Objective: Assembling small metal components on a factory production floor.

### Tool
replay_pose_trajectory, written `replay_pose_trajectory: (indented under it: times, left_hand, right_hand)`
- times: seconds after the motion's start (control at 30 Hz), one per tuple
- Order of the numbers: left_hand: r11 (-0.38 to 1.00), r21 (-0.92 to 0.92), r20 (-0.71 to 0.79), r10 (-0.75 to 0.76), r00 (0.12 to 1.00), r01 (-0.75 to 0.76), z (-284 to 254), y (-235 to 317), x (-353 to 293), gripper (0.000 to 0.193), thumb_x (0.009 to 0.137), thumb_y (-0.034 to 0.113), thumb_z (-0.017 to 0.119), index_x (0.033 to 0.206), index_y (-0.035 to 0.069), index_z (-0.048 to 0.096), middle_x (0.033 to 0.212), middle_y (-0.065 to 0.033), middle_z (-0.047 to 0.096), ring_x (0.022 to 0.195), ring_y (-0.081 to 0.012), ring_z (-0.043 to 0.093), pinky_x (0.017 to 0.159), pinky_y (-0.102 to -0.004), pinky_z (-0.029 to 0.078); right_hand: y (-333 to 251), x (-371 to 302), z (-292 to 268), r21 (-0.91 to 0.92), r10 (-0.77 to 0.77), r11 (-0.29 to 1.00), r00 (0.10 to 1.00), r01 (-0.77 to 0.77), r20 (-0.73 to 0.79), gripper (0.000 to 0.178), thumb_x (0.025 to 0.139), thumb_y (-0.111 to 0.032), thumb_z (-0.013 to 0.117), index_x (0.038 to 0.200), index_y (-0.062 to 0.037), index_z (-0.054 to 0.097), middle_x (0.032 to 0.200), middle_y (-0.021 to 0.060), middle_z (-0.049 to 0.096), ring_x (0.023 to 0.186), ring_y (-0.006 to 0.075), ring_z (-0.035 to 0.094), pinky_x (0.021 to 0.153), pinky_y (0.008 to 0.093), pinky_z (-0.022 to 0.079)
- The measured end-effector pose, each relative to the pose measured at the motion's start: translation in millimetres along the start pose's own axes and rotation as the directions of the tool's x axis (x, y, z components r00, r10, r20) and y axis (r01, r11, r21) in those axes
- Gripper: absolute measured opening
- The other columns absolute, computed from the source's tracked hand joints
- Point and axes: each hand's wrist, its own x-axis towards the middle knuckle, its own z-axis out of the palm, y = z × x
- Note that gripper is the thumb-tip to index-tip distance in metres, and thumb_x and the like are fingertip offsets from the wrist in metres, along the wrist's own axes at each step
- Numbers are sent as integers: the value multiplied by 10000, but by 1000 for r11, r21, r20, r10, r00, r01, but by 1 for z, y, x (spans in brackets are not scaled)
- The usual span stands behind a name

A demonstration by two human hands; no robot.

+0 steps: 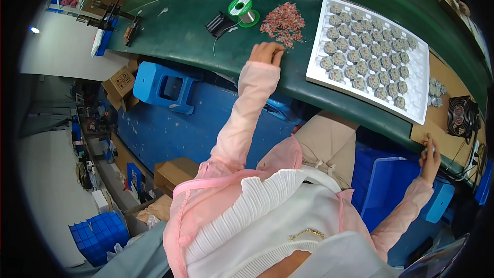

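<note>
My left hand (267, 53) is at the table's near edge, just below a pile of small red parts with thin wire-like leads (284, 22). Its fingers are bent and pressed together; whatever they may pinch is too small to make out. Far to the right, my right hand (430, 160) is beside the brown board (423, 133), fingers curled, with a small pale bit showing among them. Between the hands lies a white foam tray (317, 72) filled with rows of round grey metal parts (364, 52).
A green-labelled solder spool (247, 16) and a black holder (218, 24) stand left of the pile. Loose grey parts (436, 91) and a black fan (459, 116) are at the right. Below are a blue stool (149, 85) and a blue bin (378, 175).
</note>
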Motion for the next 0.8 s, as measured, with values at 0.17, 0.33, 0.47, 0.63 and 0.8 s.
replay_pose_trajectory:
  times: [0.17, 0.33, 0.47, 0.63, 0.8]
  left_hand:
    - [961, 270, -26, 62, 998, -53, 24, -10, 11, 44, 850, 80, 632, 894, 78, 631, 851, -49, 613, 834, -222, 559, 725, -340, 473]
    - [948, 313, 17, -64, 998, 55, 20, -4, 8, 70, 841, 110, 652, 865, 83, 592, 844, -53, 602, 835, -230, 556, 719, -353, 469]
    - [963, 231, 69, -157, 985, 137, 9, -1, 7, 94, 851, 128, 650, 863, 80, 570, 841, -50, 602, 811, -224, 559, 704, -345, 468]
    - [980, 118, 38, -168, 985, 162, 8, -3, 3, 101, 864, 141, 636, 877, 74, 560, 821, -45, 596, 747, -216, 553, 672, -336, 463]
    - [961, 267, 47, -86, 995, 71, 7, -1, 3, 79, 867, 122, 626, 901, 72, 575, 813, -44, 590, 715, -202, 544, 659, -328, 461]
  right_hand:
    - [-3, -71, 57, 333, -58, 943, 983, -3, 173, 402, 990, -164, 502, 1379, -63, 512, 1104, 54, 575, 749, 81, 470, 540, 163, 343]
    - [-17, -115, 118, 294, -90, 955, 905, -40, 417, 558, 885, -18, 561, 1428, -42, 433, 1157, 142, 615, 681, 107, 504, 562, 184, 414]
    - [4, -116, 158, 351, -102, 925, 793, -147, 600, 466, 860, 51, 567, 1319, -15, 515, 1203, 136, 618, 747, 113, 528, 621, 185, 436]
    - [-10, -121, 203, 387, -159, 911, 748, -140, 644, 459, 854, 57, 582, 1304, -17, 526, 1212, 126, 617, 791, 107, 531, 641, 183, 436]
    - [-18, -119, 217, 383, -167, 908, 694, -168, 700, 457, 853, 57, 590, 1300, -19, 529, 1221, 122, 612, 807, 96, 529, 641, 186, 437]
